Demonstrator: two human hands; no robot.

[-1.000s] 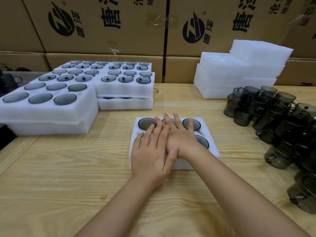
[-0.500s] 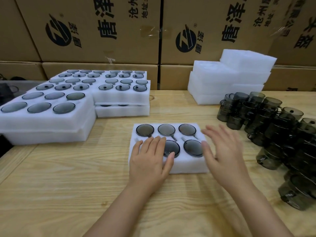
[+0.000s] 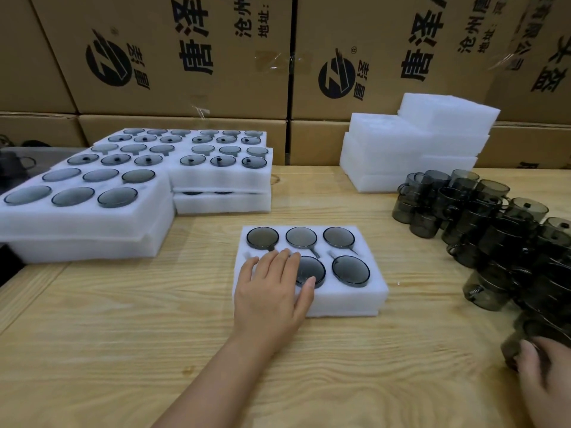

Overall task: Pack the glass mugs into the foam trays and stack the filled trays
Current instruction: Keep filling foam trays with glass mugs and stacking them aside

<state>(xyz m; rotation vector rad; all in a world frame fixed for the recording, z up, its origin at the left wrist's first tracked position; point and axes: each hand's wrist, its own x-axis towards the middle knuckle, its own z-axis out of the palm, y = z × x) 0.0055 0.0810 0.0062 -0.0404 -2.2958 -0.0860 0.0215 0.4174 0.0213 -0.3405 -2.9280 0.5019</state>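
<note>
A white foam tray lies in the middle of the wooden table. Five smoky glass mugs show bottom-up in its holes. My left hand lies flat on the tray's front-left corner and hides that hole. At the bottom right, my right hand curls round a dark glass mug at the near end of the loose mug pile; part of this hand is cut off by the frame edge.
Stacked filled trays stand at the left, with more filled trays behind them. Empty foam trays are piled at the back right. Cardboard boxes wall off the table's far edge.
My right hand left the tray, swung right and down to the mug pile, and took hold of a mug. My left hand stayed flat on the tray.
</note>
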